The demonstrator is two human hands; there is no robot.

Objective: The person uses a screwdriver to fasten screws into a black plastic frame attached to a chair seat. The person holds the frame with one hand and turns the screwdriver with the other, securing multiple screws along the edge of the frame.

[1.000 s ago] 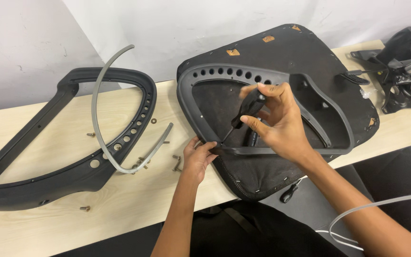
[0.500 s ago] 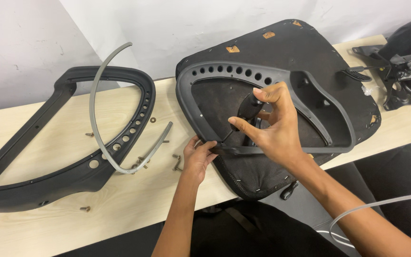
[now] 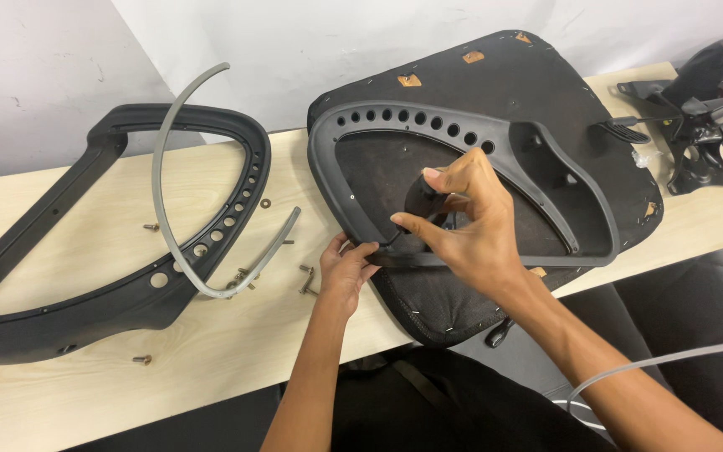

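Right hand (image 3: 470,230) grip: thumb and fingers pinched around a small dark tool handle (image 3: 423,201), most of it hidden by the fingers, tip down at the lower rail of the black plastic armrest frame (image 3: 462,125). Can't tell what the tool tip meets. Left hand (image 3: 346,269) grip: fingers curled over the near left corner of that same frame, thumb on top, clamping it in place. The frame lies flat on the underside of a black fabric seat pad (image 3: 495,75), row of round holes along its upper arc. Seat pad sits tilted on the light wood desk (image 3: 69,251), its near edge overhanging the desk front, far edge leaning toward the white wall. Orange-brown tags near the pad's top edge. Left of the hands, a second black frame (image 3: 110,293) lies flat on the desk, same hole row, with a thin grey curved strip (image 3: 165,151) arching up across it. Loose screws (image 3: 307,279) scattered on the desk between the second frame and the left hand, one more near the desk front. Far right, a black metal chair mechanism (image 3: 692,109) rests on the desk, well apart from both hands. A grey cable (image 3: 671,360) runs below the right forearm.
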